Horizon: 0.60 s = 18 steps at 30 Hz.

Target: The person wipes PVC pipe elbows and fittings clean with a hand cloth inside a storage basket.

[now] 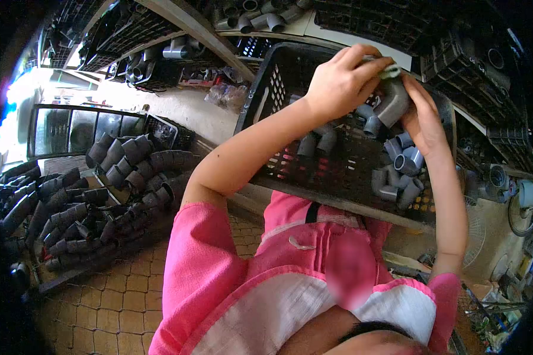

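A grey pipe elbow (394, 103) is held above a black plastic crate (305, 192). My right hand (425, 115) grips the elbow from its right side, fingers along the fitting. My left hand (346, 83) is closed at the elbow's upper end, pinching a pale green folded piece (391, 71) that looks like cloth and lies against the fitting. Part of the elbow and of the cloth is hidden behind my fingers. Below my hands, several loose grey elbows (397, 183) lie in the crate, mostly on its right side.
A large heap of dark pipe elbows (95, 204) lies at the left. Racks with black crates (468, 77) holding more fittings stand at the back and right. A wooden beam (189, 26) slants across the upper left. Hoses and clutter (524, 204) occupy the right side.
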### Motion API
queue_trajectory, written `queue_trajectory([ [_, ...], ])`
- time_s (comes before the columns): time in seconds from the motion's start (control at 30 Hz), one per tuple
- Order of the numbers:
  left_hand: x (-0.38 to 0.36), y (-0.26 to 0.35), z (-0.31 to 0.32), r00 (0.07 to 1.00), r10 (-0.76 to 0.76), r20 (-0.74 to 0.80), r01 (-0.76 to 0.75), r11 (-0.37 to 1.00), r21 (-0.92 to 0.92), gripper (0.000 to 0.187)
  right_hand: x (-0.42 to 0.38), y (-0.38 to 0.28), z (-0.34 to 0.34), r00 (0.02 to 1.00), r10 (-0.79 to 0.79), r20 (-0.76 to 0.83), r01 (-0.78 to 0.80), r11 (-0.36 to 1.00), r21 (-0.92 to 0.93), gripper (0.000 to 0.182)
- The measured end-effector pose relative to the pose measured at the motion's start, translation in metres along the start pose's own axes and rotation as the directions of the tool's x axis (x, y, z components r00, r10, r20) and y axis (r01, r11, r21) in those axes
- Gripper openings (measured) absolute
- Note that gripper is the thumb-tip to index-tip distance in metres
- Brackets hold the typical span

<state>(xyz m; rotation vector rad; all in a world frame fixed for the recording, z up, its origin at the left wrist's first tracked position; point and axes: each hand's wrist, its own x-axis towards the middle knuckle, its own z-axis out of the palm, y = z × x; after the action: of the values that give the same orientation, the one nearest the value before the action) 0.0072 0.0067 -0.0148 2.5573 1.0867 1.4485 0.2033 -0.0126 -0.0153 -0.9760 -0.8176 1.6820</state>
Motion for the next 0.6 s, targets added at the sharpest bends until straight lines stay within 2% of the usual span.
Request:
queue_trajectory([
  [0.17, -0.006, -0.001, 0.003, 0.986, -0.16, 0.051, 0.162, 0.986, -0.046, 0.036, -0.006, -0.007, 0.005, 0.988, -0.034, 0.149, 0.039, 0.999, -0.032, 0.043],
  [0.3, -0.006, -0.001, 0.005, 0.987, -0.16, 0.01, 0.159, 0.972, -0.171, 0.036, -0.003, -0.005, 0.002, 0.97, -0.04, 0.239, 0.07, 0.991, -0.118, 0.048],
  [0.4, -0.004, 0.009, 0.0, 0.994, -0.107, 0.029, 0.111, 0.95, -0.292, 0.038, 0.0, -0.001, -0.002, 0.985, -0.098, 0.142, 0.118, 0.983, -0.142, 0.05],
  [0.5, -0.003, 0.01, 0.0, 0.999, -0.002, 0.043, 0.016, 0.949, -0.316, 0.039, 0.006, 0.001, -0.013, 0.984, -0.082, 0.156, 0.093, 0.993, -0.066, 0.049],
  [0.6, -0.001, 0.004, 0.0, 0.999, -0.042, 0.028, 0.049, 0.941, -0.335, 0.034, 0.008, 0.005, -0.011, 0.995, -0.064, 0.08, 0.068, 0.996, -0.053, 0.046],
])
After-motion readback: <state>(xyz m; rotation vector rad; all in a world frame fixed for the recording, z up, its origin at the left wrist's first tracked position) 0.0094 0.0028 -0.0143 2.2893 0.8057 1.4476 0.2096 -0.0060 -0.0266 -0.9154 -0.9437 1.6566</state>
